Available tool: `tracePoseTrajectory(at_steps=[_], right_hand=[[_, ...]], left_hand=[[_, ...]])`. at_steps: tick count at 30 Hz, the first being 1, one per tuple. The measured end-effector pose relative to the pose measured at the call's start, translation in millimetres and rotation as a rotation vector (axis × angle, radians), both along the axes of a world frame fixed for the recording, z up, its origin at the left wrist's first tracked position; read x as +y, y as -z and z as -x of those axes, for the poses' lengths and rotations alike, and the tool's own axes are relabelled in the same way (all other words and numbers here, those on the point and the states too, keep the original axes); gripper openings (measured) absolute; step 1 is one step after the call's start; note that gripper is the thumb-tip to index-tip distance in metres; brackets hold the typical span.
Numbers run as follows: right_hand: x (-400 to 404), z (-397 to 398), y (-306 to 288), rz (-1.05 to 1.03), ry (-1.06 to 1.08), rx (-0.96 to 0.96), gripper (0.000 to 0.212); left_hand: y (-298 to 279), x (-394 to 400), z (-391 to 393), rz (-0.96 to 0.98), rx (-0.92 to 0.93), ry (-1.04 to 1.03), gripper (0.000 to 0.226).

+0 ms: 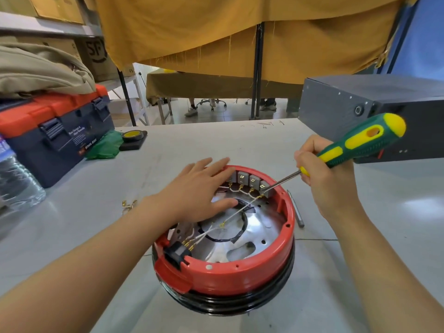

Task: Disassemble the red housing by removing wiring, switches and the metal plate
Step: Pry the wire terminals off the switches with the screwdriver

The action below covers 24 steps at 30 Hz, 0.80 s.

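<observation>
Head view: left hand [192, 191] fingers flat on red housing [225, 275]; right hand [322, 174] grips screwdriver [355, 145].

This is a workshop or small repair floor. At ten o'clock, a navy plastic toolbox with a red lid [55, 126] stands on the pale grey scuffed surface [204, 140]. Behind it, brown cardboard cartons [96, 56] sit on grey metal shelving [48, 25]. A mustard-yellow cloth partition [240, 32] hangs at twelve o'clock, and a dark grey sheet-metal equipment case [360, 102] stands at two o'clock.
</observation>
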State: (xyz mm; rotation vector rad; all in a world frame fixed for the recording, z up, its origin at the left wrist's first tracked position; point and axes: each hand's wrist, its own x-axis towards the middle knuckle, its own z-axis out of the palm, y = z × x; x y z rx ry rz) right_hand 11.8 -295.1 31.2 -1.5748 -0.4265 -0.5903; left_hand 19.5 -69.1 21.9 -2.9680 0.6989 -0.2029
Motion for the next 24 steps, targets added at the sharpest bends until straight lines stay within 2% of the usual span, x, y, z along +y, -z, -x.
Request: tracePoseTrajectory(at_steps=[7, 14, 19, 24], right_hand=[[2, 4, -2, 0.174, 0.059, -0.088, 0.021], [1, 4, 1, 0.324, 0.094, -0.095, 0.020], [1, 3, 4, 0.377, 0.048, -0.076, 0.019], [3, 3, 4, 0.374, 0.009, -0.057, 0.020]], left_hand=[[2, 1, -6, -0.056, -0.020, -0.040, 0.075], [2, -4, -3, -0.083, -0.038, -0.157, 0.077], [-4, -2, 3, -0.009, -0.020, -0.188, 0.069], [-4, -7, 2, -0.040, -0.075, -0.167, 0.071]])
